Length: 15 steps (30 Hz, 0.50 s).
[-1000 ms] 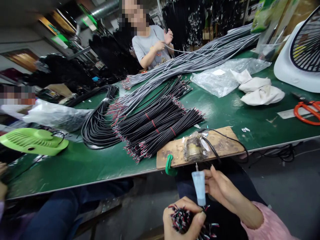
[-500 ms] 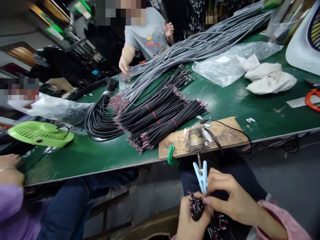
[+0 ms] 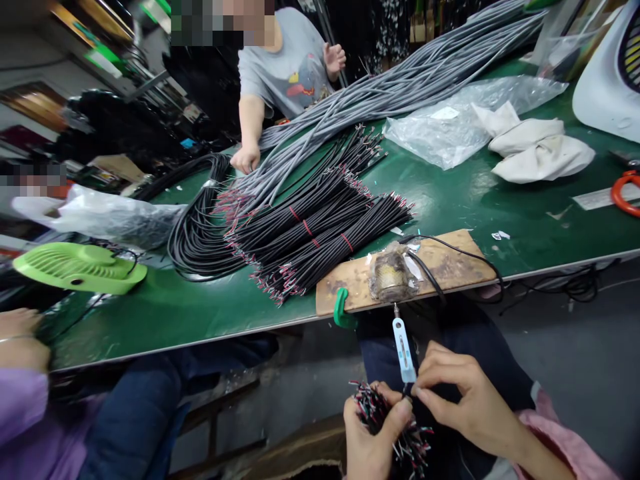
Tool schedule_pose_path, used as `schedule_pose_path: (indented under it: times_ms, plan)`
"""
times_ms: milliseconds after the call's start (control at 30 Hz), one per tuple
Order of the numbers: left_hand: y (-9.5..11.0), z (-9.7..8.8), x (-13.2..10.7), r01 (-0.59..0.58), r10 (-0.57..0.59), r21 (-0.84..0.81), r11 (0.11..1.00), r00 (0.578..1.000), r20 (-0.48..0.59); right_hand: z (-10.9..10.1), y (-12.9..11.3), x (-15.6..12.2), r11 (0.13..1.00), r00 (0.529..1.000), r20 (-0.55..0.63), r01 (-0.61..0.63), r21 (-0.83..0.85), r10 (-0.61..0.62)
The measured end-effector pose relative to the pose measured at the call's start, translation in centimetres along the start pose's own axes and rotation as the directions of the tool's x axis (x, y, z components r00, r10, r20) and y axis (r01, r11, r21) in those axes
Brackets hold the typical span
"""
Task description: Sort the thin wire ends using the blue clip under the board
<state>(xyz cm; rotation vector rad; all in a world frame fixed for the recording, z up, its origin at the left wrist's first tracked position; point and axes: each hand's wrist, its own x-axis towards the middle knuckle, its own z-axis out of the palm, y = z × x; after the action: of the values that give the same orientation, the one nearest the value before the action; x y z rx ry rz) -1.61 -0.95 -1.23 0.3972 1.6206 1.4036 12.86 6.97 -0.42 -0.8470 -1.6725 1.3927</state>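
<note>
My left hand (image 3: 373, 437) is closed around a bundle of short black cables (image 3: 370, 405) with red, white and black stripped ends. My right hand (image 3: 465, 393) pinches at the end of one cable, its fingertips just below a light blue clothespin (image 3: 404, 353). The clothespin sits on the thin shaft of a small motor (image 3: 393, 277), with its lower end over the cable's wires. That motor is fixed to a wooden board (image 3: 455, 257) at the table edge. My fingertips partly hide the pinched wires.
A green clamp (image 3: 341, 310) grips the board. Tied black cable bundles (image 3: 320, 233) and long grey cables (image 3: 380, 100) lie on the green table (image 3: 190, 320). A green fan (image 3: 80, 267), plastic bag (image 3: 440, 130) and orange-handled scissors (image 3: 625, 193) are around. Co-workers sit opposite and left.
The clothespin has turned on the shaft, from its side to its flat face. My left hand and the bundle have shifted left. The co-worker opposite has lowered a hand onto the grey cables.
</note>
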Motion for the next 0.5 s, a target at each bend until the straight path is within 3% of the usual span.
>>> schedule_pose_path:
  times_ms: [100,233,367,500]
  plan:
    - [-0.2,0.2,-0.1,0.021,-0.021,-0.004,1.000,1.000,0.003,-0.2,-0.4,0.2,1.000,1.000,-0.013,0.025,-0.013,-0.025]
    - [-0.5,0.2,0.0,-0.051,0.051,0.011,0.999,0.998,-0.031,-0.5,-1.0,0.5,0.998,0.998,0.003,0.061,-0.034,-0.061]
    - [-0.2,0.1,0.3,-0.165,0.162,0.084,0.983,0.986,0.035,-0.5,-1.1,0.4,0.993,0.995,-0.008,0.099,-0.059,-0.099]
    - [0.4,0.3,0.4,-0.190,0.181,0.109,0.976,0.980,0.087,-0.4,-1.1,0.4,0.989,0.991,-0.027,0.129,-0.071,-0.131]
